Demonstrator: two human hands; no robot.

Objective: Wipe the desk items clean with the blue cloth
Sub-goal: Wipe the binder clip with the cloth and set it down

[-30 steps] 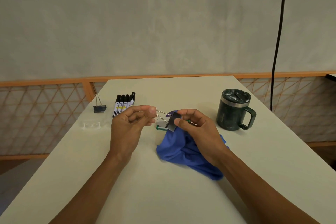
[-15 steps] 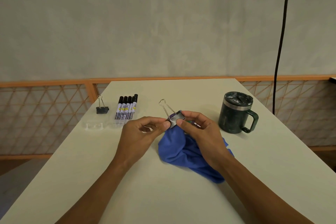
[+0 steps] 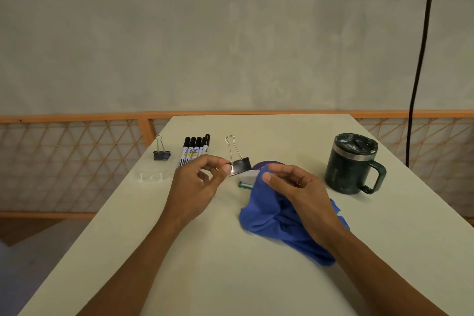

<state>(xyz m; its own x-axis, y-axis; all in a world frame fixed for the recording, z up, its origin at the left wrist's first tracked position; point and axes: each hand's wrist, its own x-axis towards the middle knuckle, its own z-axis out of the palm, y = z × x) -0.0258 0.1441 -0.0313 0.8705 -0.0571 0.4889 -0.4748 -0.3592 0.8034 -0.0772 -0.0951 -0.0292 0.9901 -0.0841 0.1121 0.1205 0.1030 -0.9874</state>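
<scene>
The left hand point(image 3: 197, 185) pinches a binder clip point(image 3: 240, 167) just above the worktop point(image 3: 230, 277); the right hand point(image 3: 297, 192) grips the bunched blue cloth point(image 3: 266, 215) beside it. Bare surface runs to the near edge; a mug point(image 3: 351, 161) stands near the right edge.

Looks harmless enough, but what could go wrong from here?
The left hand pinches the binder clip only at one edge, so it might slip and drop. The blue cloth held by the right hand partly covers a white and green item; tugging could drag that along. The mug stands near the right hand and could get bumped.
</scene>
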